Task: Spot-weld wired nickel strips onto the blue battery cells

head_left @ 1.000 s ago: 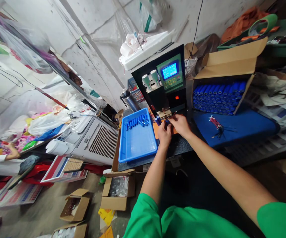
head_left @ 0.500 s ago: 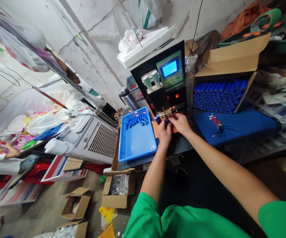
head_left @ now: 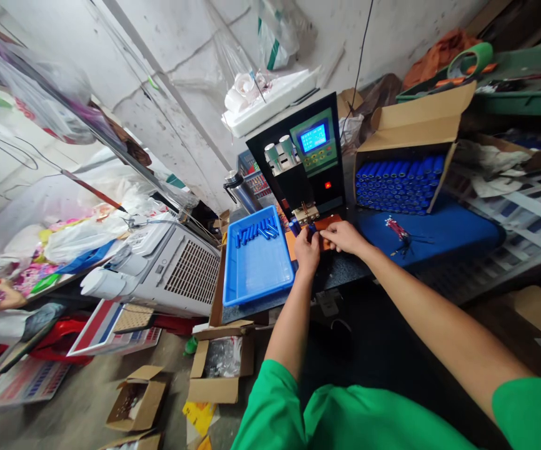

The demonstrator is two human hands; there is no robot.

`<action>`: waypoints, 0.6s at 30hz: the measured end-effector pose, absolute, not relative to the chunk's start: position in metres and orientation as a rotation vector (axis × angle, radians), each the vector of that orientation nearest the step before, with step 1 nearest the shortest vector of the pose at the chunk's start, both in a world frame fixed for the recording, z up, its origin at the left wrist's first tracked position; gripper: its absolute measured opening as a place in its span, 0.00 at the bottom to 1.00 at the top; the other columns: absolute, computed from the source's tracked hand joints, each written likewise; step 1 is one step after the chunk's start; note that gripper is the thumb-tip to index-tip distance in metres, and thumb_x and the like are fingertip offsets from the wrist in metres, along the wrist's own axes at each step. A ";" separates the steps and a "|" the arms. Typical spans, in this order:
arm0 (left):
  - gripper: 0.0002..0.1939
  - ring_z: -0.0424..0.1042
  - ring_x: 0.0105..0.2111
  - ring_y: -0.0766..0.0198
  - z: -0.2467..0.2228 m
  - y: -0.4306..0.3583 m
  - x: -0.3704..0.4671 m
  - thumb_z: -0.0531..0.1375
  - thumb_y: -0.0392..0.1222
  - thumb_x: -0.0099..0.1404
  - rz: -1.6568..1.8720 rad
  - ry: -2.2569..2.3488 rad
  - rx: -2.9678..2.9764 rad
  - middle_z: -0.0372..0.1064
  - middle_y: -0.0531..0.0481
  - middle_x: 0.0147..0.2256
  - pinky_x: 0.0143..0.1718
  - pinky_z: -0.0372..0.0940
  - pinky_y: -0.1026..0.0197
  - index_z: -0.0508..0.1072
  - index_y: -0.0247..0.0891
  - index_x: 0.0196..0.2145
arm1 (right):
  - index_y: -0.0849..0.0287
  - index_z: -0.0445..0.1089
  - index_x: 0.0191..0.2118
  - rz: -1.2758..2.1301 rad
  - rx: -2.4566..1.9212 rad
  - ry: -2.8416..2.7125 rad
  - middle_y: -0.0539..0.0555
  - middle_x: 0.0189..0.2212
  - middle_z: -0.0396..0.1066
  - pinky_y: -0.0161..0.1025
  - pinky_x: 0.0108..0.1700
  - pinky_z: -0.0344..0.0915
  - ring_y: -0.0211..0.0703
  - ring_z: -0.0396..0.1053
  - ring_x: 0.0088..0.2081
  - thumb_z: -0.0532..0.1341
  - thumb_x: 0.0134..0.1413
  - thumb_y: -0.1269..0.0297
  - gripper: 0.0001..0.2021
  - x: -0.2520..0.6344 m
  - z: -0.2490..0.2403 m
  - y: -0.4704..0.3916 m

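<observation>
Below the black machine [head_left: 298, 156] with its lit blue screen, my left hand [head_left: 307, 249] is closed around a blue cylindrical cell [head_left: 313, 230] at the orange plate [head_left: 292, 245]. My right hand [head_left: 343, 237] is beside it, thumb and fingertips pressed together near the cell; what they pinch is too small to make out. Left of my hands, a blue tray [head_left: 257, 275] holds several blue cells [head_left: 256, 230] near its far end. An open cardboard box [head_left: 415, 128] at the right is stacked with blue cells [head_left: 395, 184]. Red and black wires [head_left: 398, 231] lie on the blue surface.
A steel flask [head_left: 245, 190] stands behind the tray. White foam [head_left: 275, 103] rests on top of the machine. A grey air cooler [head_left: 177, 269] is at the left, with open cartons [head_left: 221, 369] on the floor. Another person's arm [head_left: 10, 297] shows at the far left.
The sparks near the machine's tips are gone. My right hand has drawn slightly away from the tips. The view has shifted a little.
</observation>
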State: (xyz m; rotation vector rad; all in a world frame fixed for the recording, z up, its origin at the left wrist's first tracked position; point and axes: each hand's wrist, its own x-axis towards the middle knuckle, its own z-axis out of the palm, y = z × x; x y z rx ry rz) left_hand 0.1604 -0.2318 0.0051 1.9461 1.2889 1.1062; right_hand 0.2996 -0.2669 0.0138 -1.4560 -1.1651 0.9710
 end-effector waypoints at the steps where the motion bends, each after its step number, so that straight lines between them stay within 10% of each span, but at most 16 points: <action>1: 0.07 0.69 0.32 0.64 0.005 -0.232 0.161 0.58 0.42 0.66 1.110 1.289 1.952 0.71 0.51 0.31 0.38 0.62 0.62 0.74 0.38 0.39 | 0.61 0.69 0.21 1.042 -1.407 -1.093 0.52 0.16 0.70 0.31 0.16 0.58 0.35 0.63 0.15 0.66 0.54 0.60 0.15 0.299 0.014 -0.266; 18: 0.13 0.74 0.40 0.60 -0.004 -0.255 0.139 0.60 0.46 0.67 1.241 1.155 1.942 0.75 0.42 0.42 0.45 0.69 0.56 0.75 0.36 0.45 | 0.64 0.69 0.24 1.274 -1.204 -0.596 0.53 0.19 0.71 0.27 0.16 0.59 0.31 0.63 0.16 0.68 0.56 0.67 0.13 0.303 0.029 -0.266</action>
